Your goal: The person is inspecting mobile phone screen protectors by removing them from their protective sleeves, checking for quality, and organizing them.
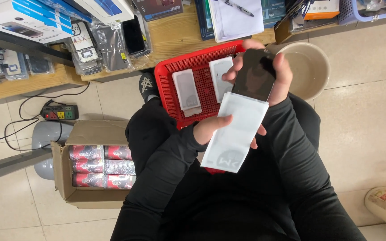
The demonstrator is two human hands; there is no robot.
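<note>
A red basket point(170, 85) on the lap holds two white sleeves point(186, 91).

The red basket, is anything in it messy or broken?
Nothing looks broken. The red basket rests on the person's lap and holds two white packets, lying loose at slightly different angles. The right hand holds a dark glossy sheet partly inside a white sleeve that the left hand grips.
</note>
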